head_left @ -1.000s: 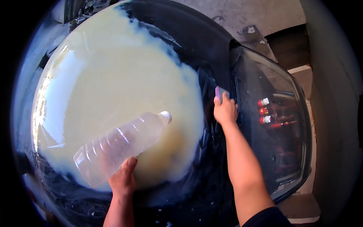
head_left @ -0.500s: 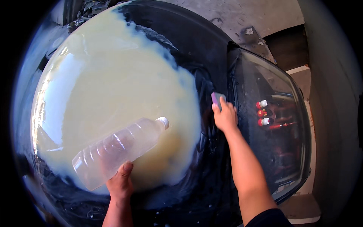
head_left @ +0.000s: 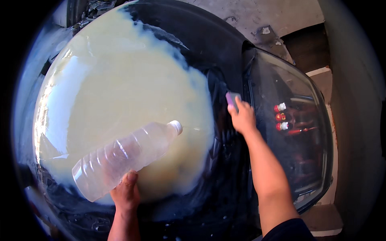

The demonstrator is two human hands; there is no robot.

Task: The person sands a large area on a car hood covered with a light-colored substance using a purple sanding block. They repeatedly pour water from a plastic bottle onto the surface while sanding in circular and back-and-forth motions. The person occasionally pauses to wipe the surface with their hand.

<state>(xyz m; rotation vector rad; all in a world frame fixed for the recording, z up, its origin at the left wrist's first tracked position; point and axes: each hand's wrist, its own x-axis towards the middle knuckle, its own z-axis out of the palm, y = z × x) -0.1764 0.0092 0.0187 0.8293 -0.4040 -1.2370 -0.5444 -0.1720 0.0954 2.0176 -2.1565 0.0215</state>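
My left hand (head_left: pixel 125 189) is wrapped round a clear plastic bottle (head_left: pixel 132 152) with a white cap, tilted so the cap points up and to the right. Most of its fingers are behind the bottle and show blurred through the plastic. Out to the right, my right hand (head_left: pixel 243 117) grips a small purple and grey sanding block (head_left: pixel 232 100) against the dark part of a car hood (head_left: pixel 207 48), close to the windshield's lower edge. A broad cream-coloured patch (head_left: pixel 120 88) with smoky blue borders covers much of the hood. The dark surface beside the block looks wet.
The windshield (head_left: pixel 297 160) rises at the right, with several small red and white figurines (head_left: pixel 280 117) behind the glass. Clutter (head_left: pixel 96 10) lies past the hood at the far left. A grey floor with a flat dark board (head_left: pixel 273 42) shows at the far right.
My right hand has slid the sanding block slightly farther away along the hood. The bottle in my left hand has shifted a little, its cap end moving up and to the right.
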